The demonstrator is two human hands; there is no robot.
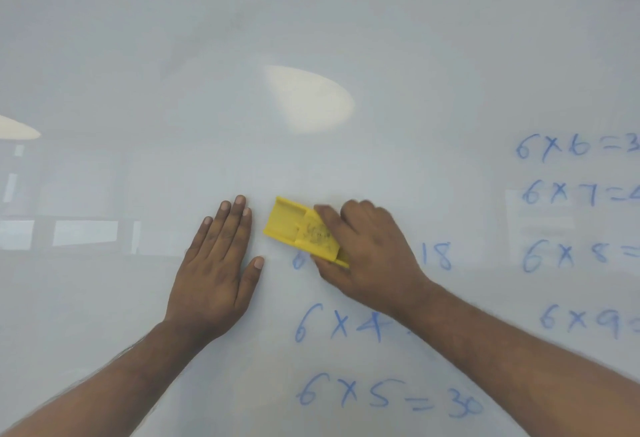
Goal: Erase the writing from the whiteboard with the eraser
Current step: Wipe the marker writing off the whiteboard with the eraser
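Note:
The whiteboard point(311, 38) fills the whole view. A yellow eraser point(294, 225) lies tilted against it at the middle, and my right hand point(370, 249) grips its right end. The hand and eraser cover most of a blue line that ends in "18" point(438, 256). Below it stand blue lines "6 x 4" point(337, 324) and "6 x 5 = 30" point(384, 397). A second column of blue sums point(568, 149) runs down the right edge, cut off by the frame. My left hand point(218, 267) rests flat on the board, fingers spread, just left of the eraser.
The upper and left parts of the board carry no writing, only reflections of ceiling lights point(308, 101) and windows point(83, 232). Both forearms reach in from the bottom corners.

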